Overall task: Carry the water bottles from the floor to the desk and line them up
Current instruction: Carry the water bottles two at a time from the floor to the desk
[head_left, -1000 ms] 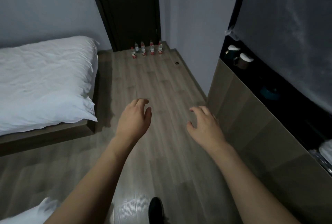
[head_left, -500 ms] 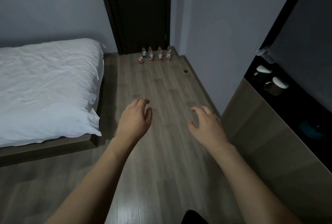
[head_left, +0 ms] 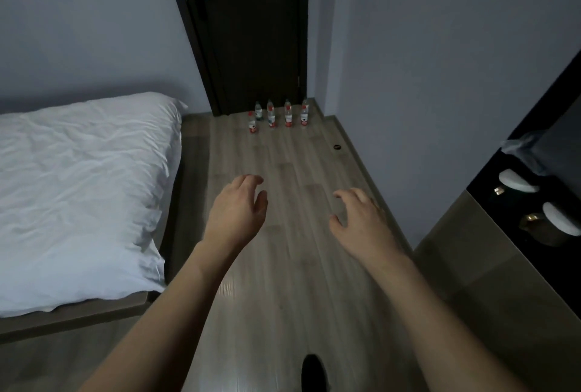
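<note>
Plainly, stage: the fetching had not begun; both hands were out in front and well short of the bottles, by my judgement.
Left hand [head_left: 235, 212]: held nothing, fingers loosely curled, palm down over the floor.
Right hand [head_left: 361, 222]: held nothing, fingers spread and lightly bent.
Water bottles [head_left: 278, 116]: stood upright on the wooden floor [head_left: 283, 266] at the foot of the dark door [head_left: 251, 46], far from the hands.
Count: five bottles could be made out, four in a row near the door and one set a little forward at the left end; each had a red label, and whether more hid behind them could not be told.
Handling: likely small clear plastic bottles, light enough for one in each hand, thin-walled and prone to dent if squeezed; smooth sides may slip.
Where to hold: round the middle at the label, or by the neck under the cap, seemed soundest.
Surface [head_left: 471, 266]: a wood-fronted unit at the right edge, possibly the desk; its dark top carried two white-lidded cups [head_left: 540, 200].
Bed [head_left: 78, 196]: white bedding, on the left.
Foot: a dark shoe tip [head_left: 314, 372] showed at the bottom edge.
</note>
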Demonstrator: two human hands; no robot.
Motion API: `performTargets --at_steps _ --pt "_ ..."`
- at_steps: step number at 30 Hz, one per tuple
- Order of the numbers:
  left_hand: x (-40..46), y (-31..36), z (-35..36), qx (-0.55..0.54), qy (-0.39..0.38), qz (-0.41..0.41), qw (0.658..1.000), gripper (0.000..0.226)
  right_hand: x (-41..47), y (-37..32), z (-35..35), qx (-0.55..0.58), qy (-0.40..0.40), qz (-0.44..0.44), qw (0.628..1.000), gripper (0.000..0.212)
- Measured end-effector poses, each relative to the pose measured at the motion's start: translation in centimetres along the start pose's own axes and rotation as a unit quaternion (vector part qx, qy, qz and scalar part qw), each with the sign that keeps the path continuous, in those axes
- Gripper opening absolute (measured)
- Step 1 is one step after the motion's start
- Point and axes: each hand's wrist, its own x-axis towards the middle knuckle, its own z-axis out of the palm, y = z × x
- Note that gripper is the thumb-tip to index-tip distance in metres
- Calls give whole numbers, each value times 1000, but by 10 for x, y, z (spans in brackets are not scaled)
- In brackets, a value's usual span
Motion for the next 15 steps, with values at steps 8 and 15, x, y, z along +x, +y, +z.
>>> performTargets --at_steps 8,15 --pt "117 -5 22 1 7 -2 1000 35 125 12 -6 4 0 -19 1000 45" --pt "209 -31 44 0 7 -13 1000 35 222 12 1 -3 -11 -26 1000 45"
